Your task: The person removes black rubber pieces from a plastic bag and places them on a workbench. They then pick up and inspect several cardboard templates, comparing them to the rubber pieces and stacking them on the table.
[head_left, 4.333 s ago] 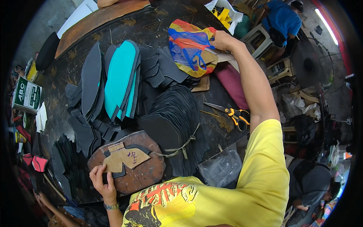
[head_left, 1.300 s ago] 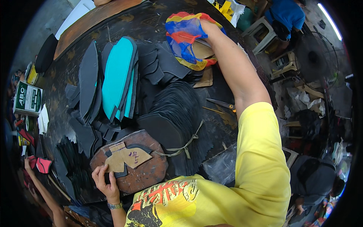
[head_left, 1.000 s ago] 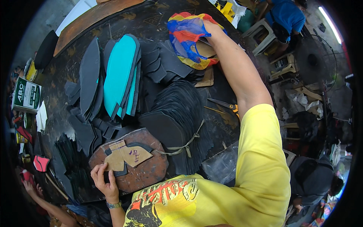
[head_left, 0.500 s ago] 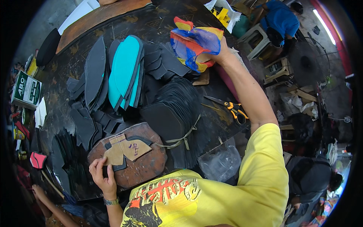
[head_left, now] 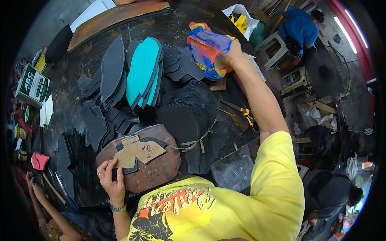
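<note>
My right hand [head_left: 232, 55], arm stretched to the far right of the table, grips a bunched mesh cloth [head_left: 209, 44] in blue, red, orange and yellow. My left hand [head_left: 111, 181] rests at the left edge of a worn brown wooden board [head_left: 161, 174], fingers apart. Its fingertips touch the edge of a cardboard pattern [head_left: 150, 152], which lies over a dark sheet piece [head_left: 130, 170] on that board. Behind the board stands a tied stack of black cut pieces [head_left: 181, 120]. Orange-handled scissors [head_left: 246, 113] lie by my right forearm, partly hidden behind it.
Teal pieces [head_left: 141, 72] and dark grey pieces [head_left: 111, 72] are piled mid-table. A clear plastic bag [head_left: 233, 170] lies at the front edge. A green-and-white can [head_left: 33, 86] stands at the left. On the right are a fan [head_left: 326, 70] and people; another person's hands [head_left: 34, 182] show at lower left.
The view has shifted slightly, so the table appears further right. The mesh cloth has changed shape in my right hand, and my forearm now covers more of the scissors. My left hand stays by the pattern.
</note>
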Action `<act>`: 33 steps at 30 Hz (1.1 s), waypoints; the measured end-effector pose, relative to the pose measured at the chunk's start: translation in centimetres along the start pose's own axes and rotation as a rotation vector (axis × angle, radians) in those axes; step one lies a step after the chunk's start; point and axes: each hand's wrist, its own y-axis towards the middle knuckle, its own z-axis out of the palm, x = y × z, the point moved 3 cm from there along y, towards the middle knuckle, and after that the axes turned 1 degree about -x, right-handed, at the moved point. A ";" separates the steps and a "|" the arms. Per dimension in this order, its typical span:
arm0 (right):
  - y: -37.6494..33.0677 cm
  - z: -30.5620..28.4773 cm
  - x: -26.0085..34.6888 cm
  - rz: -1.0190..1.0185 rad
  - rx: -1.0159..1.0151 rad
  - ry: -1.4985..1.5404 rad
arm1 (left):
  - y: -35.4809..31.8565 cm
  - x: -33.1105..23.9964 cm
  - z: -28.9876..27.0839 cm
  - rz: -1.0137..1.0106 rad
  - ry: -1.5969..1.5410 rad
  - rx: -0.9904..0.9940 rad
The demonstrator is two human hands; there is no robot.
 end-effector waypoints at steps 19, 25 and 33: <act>-20.7 -12.8 -2.0 0.568 -0.617 1.578 | -0.3 0.2 0.0 0.075 -0.030 -0.025; -22.3 -15.5 4.7 0.198 -0.741 1.130 | -0.5 0.4 -0.1 0.080 -0.069 -0.036; -26.2 -15.9 19.0 -0.467 -0.656 0.271 | -1.1 -5.6 -2.6 0.113 -0.532 0.031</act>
